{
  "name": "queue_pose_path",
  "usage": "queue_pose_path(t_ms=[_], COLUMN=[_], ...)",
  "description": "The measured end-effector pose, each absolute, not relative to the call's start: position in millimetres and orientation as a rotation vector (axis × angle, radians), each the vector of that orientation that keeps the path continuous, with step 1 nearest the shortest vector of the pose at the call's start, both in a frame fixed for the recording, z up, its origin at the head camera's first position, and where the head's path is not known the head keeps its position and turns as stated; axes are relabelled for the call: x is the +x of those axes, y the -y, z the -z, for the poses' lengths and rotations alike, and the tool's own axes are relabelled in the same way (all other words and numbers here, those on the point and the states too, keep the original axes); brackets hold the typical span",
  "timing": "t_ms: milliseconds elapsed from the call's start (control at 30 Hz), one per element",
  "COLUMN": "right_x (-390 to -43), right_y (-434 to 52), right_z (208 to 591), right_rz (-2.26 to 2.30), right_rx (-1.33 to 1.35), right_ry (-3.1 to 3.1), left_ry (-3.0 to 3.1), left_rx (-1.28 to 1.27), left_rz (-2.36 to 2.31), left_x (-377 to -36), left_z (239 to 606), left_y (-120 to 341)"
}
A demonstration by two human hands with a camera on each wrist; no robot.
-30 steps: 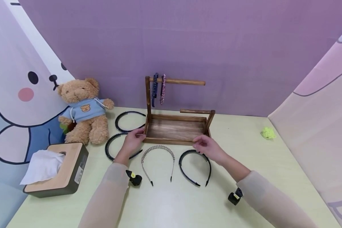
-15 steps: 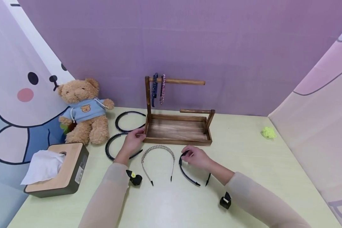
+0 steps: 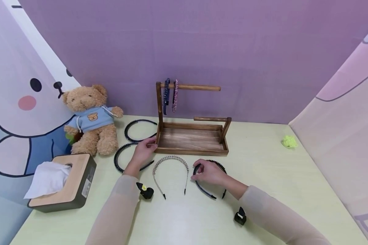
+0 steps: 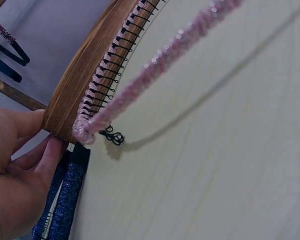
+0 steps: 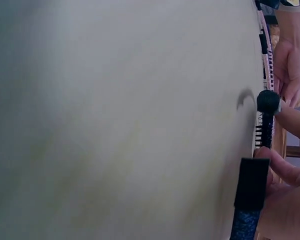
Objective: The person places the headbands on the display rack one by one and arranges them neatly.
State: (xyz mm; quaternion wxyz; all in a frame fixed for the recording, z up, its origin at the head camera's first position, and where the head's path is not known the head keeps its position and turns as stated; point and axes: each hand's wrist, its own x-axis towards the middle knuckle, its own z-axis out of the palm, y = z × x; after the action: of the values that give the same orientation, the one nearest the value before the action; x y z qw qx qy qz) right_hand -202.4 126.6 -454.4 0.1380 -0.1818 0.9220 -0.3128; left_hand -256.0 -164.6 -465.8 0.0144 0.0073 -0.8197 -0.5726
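Note:
My left hand [image 3: 144, 148] grips the front-left corner of a wooden stand [image 3: 190, 151]; in the left wrist view its fingers [image 4: 20, 165] curl round that corner [image 4: 85, 85]. My right hand [image 3: 207, 172] lies over the left side of a black toothed headband [image 3: 204, 191] flat on the table, fingers curled on it. The right wrist view shows my fingers [image 5: 282, 172] against the band's black end [image 5: 251, 184]. A pale beaded headband [image 3: 171, 158] lies between my hands and runs pinkish past the stand [image 4: 160, 60].
Two headbands [image 3: 166, 97] hang from the stand's upper rod. Two more black headbands [image 3: 118, 154] lie left of the stand, by a teddy bear [image 3: 90, 119]. A tissue box [image 3: 64, 185] sits front left and a yellow-green scrunchie [image 3: 289, 142] far right.
My right hand left the stand's front right edge, moved down and left, and settled on the black toothed headband. My left hand kept its hold on the stand's corner.

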Motion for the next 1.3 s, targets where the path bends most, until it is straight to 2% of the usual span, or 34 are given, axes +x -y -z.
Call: queue_pose_path(t_ms=[333,667,967,1300], right_x=[-202,-197,-191,-181], right_y=[-128,-135,-147,-166], right_z=[453,448,416,383], right_rz=[0.912,1.109,1.401,1.567], right_rx=[-0.511,-0.371,-0.25,-0.293], right_ry=[-2.676,-2.598,-2.447,-2.443], left_ry=[2.541,2.53,2.544,2.532], left_rx=[0.036,0.011,0.026,0.028], left_rz=[1.798,1.796,1.776,1.784], left_x=[-258,-258,-257,-256], left_z=[467,468,468,468], left_y=[166,164,164,165])
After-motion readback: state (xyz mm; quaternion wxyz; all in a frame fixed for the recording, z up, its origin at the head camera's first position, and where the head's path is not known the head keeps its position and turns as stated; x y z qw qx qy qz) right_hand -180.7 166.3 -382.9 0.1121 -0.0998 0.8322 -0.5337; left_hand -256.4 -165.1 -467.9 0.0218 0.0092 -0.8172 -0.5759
